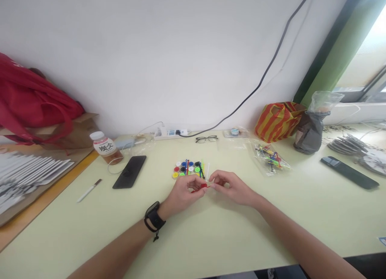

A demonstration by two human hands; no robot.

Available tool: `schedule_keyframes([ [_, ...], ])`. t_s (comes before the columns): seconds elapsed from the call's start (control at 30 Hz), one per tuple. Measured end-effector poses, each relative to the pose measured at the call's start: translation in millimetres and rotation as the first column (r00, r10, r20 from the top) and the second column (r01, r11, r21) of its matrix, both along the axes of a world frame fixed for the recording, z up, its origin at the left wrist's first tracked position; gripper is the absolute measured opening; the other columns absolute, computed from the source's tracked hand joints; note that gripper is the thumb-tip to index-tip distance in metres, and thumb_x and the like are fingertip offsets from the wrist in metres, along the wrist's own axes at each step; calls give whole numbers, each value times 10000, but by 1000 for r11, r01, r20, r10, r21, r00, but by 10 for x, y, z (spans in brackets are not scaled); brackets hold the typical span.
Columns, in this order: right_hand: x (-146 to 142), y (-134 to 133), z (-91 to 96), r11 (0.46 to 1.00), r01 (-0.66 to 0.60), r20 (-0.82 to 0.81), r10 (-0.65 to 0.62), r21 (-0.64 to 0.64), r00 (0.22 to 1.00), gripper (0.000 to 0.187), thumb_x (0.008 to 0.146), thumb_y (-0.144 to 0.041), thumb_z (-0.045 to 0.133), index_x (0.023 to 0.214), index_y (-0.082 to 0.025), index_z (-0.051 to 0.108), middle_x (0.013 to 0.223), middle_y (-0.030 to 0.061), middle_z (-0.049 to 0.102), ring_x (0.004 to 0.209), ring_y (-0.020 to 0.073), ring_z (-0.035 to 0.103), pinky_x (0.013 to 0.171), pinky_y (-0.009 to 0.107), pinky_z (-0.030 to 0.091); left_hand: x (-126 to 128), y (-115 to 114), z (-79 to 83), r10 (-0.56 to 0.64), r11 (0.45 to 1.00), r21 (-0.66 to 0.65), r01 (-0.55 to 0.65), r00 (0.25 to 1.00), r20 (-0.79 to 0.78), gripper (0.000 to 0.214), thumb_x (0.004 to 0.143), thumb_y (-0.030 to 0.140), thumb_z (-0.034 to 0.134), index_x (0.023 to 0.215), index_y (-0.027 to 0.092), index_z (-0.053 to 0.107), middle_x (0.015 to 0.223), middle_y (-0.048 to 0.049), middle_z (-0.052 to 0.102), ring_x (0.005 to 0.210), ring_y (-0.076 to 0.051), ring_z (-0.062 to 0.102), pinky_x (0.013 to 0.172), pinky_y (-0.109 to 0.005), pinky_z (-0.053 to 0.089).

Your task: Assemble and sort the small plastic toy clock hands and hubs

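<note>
My left hand (pixel 182 193), with a black watch (pixel 154 216) on its wrist, pinches a small red plastic piece (pixel 204 185) between thumb and fingers. Its exact kind is partly hidden by the fingers. From the right, my right hand (pixel 233 188) closes thumb and forefinger on the thin end of the same piece. Just beyond my left hand lie several round plastic discs, among them a yellow disc (pixel 175 175) and a red disc (pixel 176 169). Thin coloured sticks (pixel 202 168) lie beside them, and a white stick (pixel 208 170) is near my right fingertips.
Left on the table are a black phone (pixel 129 172), a drink bottle (pixel 106 148) and a pen (pixel 89 190). Glasses (pixel 206 139) and a power strip (pixel 170 133) lie along the wall. To the right are a bag of plastic parts (pixel 271 158) and a dark green phone (pixel 350 173).
</note>
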State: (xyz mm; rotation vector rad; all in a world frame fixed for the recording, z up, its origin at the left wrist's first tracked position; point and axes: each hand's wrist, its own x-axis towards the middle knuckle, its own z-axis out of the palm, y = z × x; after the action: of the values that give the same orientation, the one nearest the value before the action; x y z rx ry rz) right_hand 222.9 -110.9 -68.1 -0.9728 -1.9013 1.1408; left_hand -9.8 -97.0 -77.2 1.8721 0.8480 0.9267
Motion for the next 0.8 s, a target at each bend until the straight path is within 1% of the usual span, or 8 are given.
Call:
schedule_keyframes([
  [0.1, 1, 14, -15, 1000, 15, -11, -15, 3, 1000, 215, 977, -418, 624, 1042, -218, 670, 851, 8, 659, 731, 150, 553, 677, 282, 452, -1, -15, 6, -2, 1000, -19, 2, 1000, 19, 166, 903, 312, 732, 931, 149, 710, 878, -58, 729, 741, -149, 658, 728, -287, 571],
  [0.23, 5, 49, -46, 999, 31, -17, -31, 6, 999, 241, 988, -440, 603, 1027, -211, 669, 916, 38, 697, 785, 169, 593, 709, 300, 475, 4, -17, 31, -63, 990, -115, 78, 990, 130, 221, 910, 354, 741, 1005, 158, 704, 1024, -91, 730, 897, -193, 699, 838, -333, 585],
  [0.37, 5, 69, -79, 997, 74, -13, -74, 18, 997, 253, 983, -456, 597, 1072, -225, 652, 915, 38, 679, 781, 175, 604, 704, 308, 505, -2, 25, 40, -109, 953, -252, 169, 966, 235, 237, 937, 382, 716, 1012, 158, 698, 925, -74, 722, 820, -182, 697, 706, -292, 567],
  [0.43, 3, 68, -94, 991, 130, -20, -129, 31, 991, 282, 975, -453, 601, 1158, -240, 625, 1013, 52, 669, 799, 174, 618, 715, 314, 529, -3, 51, 30, -84, 944, -289, 160, 963, 257, 245, 905, 363, 761, 1028, 163, 693, 870, -49, 715, 781, -168, 694, 686, -279, 561],
  [0.53, 7, 63, -104, 974, 215, -25, -214, 71, 977, 337, 971, -436, 597, 1256, -258, 579, 1179, 78, 624, 854, 172, 631, 749, 324, 551, 1, 88, 2, -12, 937, -335, 101, 966, 258, 287, 863, 353, 808, 1050, 162, 704, 874, -38, 727, 768, -157, 710, 740, -290, 578],
  [0.6, 14, 59, -96, 974, 210, -9, -210, 86, 978, 316, 979, -417, 581, 1251, -256, 584, 1099, 60, 626, 817, 162, 617, 739, 315, 543, 2, 114, -20, 25, 934, -350, 68, 966, 256, 307, 846, 363, 824, 1045, 155, 718, 898, -44, 739, 778, -159, 722, 773, -299, 586],
  [0.7, 16, 51, -73, 987, 142, 11, -143, 77, 990, 283, 992, -390, 556, 1236, -255, 602, 939, 20, 611, 736, 143, 578, 693, 289, 520, -5, 150, -54, 69, 929, -367, 36, 960, 270, 342, 821, 370, 845, 1060, 155, 729, 930, -48, 751, 804, -168, 734, 805, -314, 595],
  [0.8, 5, 37, -66, 991, 104, 13, -105, 82, 994, 359, 992, -357, 547, 1342, -276, 563, 941, 11, 600, 697, 127, 547, 653, 267, 501, -12, 177, -79, 89, 922, -385, 32, 953, 291, 341, 804, 355, 861, 1052, 157, 735, 949, -50, 757, 846, -173, 738, 853, -325, 595],
])
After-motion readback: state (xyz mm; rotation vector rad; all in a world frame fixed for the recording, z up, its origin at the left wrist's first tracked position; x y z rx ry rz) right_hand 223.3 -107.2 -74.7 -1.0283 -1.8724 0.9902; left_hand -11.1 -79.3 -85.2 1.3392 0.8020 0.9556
